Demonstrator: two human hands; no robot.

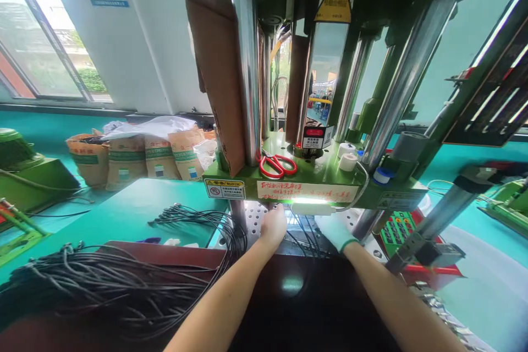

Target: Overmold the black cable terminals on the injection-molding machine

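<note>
My left hand [273,225], bare, reaches under the green press plate [247,173]. Its fingers look curled, and I cannot make out what is in them. My right hand [337,231] wears a pale glove with a green cuff. It is under the lamp at the right of the work opening, its fingertips blurred and partly hidden. Between the hands, several black cables [307,236] run out of the lit opening toward me. A perforated metal plate [253,220] shows beside my left hand.
A large bundle of black cables [124,286] lies at the left, with another cable bunch [185,217] behind it. Red-handled scissors [277,166] and white rolls [347,161] rest on the press plate. A white lamp [312,208] hangs at its front edge. Steel columns [247,77] flank the opening.
</note>
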